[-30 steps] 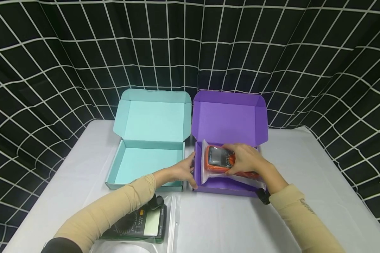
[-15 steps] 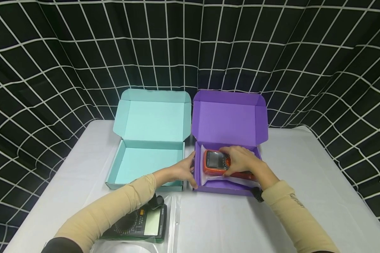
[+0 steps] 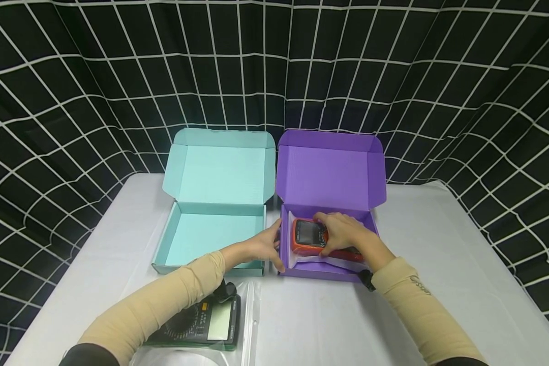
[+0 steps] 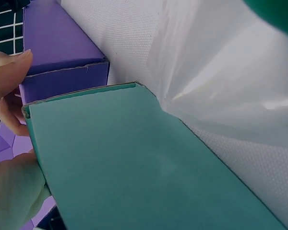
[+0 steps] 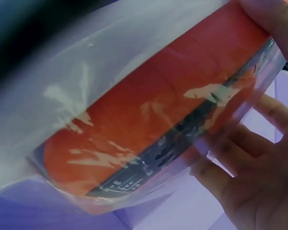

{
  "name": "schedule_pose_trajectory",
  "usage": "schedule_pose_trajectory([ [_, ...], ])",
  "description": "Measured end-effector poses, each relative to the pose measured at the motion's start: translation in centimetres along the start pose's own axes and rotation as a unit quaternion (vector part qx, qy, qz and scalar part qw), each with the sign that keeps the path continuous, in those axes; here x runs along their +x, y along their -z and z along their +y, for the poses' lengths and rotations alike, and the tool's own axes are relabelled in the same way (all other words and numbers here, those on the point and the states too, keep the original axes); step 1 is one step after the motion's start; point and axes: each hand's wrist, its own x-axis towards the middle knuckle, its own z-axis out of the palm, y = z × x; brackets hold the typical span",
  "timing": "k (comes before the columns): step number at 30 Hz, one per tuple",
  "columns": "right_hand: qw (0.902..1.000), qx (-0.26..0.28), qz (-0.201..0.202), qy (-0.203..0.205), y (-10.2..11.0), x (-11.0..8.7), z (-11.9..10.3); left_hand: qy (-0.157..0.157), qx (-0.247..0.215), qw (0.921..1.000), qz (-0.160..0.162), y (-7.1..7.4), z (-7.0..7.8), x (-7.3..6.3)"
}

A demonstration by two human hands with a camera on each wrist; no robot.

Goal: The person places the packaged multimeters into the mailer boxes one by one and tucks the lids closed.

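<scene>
An orange multimeter (image 3: 308, 235) in a clear plastic bag lies low inside the purple box (image 3: 327, 274). My right hand (image 3: 345, 233) grips it across the middle, thumb on the near side and fingers on the far side. The right wrist view shows the bagged multimeter (image 5: 134, 124) close up, with plastic between hand and meter. My left hand (image 3: 263, 246) touches the purple box's left wall from outside, thumb near the front corner and fingers spread along the wall. Some of its fingers are hidden in the gap between the boxes.
A light teal box (image 3: 215, 234) stands open left of the purple one, its lid raised. A dark green multimeter (image 3: 221, 320) in a clear zip bag lies on the white table (image 3: 315, 325), partly under my left forearm. Behind hangs a black gridded curtain (image 3: 238, 61).
My right hand has lowered the orange multimeter into the purple box and shifted it slightly left, so its right end now sits inside the walls. My left hand stays in place.
</scene>
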Motion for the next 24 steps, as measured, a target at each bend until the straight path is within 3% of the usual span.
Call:
schedule_pose_trajectory([
  [14,1.0000,-0.005,0.001,-0.006,-0.51,-0.10,-0.14,-0.002,0.005,1.0000,-0.001,0.06,0.04,-0.11],
  [24,0.9986,-0.001,-0.022,-0.047,-0.42,-0.44,-0.62,0.014,0.009,0.9999,-0.002,-0.13,0.09,0.18],
])
